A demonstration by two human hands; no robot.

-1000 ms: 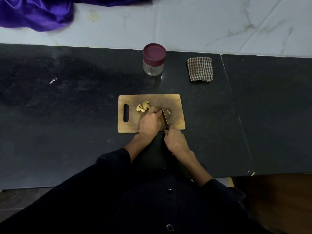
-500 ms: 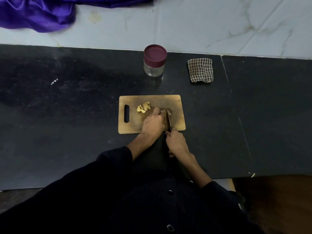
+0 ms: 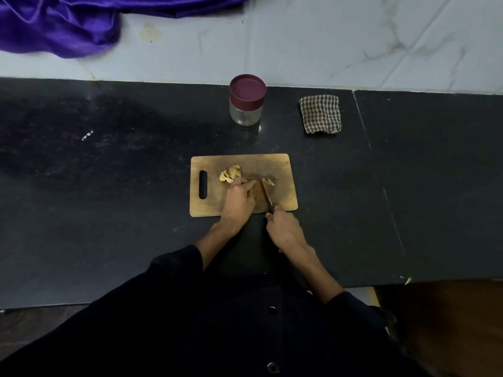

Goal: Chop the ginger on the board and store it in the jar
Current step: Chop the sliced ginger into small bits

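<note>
A wooden cutting board (image 3: 283, 164) with a handle slot on its left lies on the black counter. A pile of pale ginger slices (image 3: 230, 173) sits on its upper middle, and a few cut bits (image 3: 269, 182) lie to the right of the blade. My left hand (image 3: 238, 198) rests on the board with its fingers stretched toward the blade; whether it holds a ginger piece is hidden. My right hand (image 3: 284, 229) grips the handle of a knife (image 3: 266, 194) whose blade points away over the board. A glass jar (image 3: 247, 100) with a maroon lid stands closed behind the board.
A folded checked cloth (image 3: 320, 114) lies to the right of the jar. Purple fabric (image 3: 54, 23) drapes over the pale wall at the top left. A seam (image 3: 362, 121) runs through the black counter on the right. The counter's near edge meets my dark clothing.
The knife blade has shifted slightly over the board and more small cut bits lie to its right. Both hands stay in nearly the same place.
</note>
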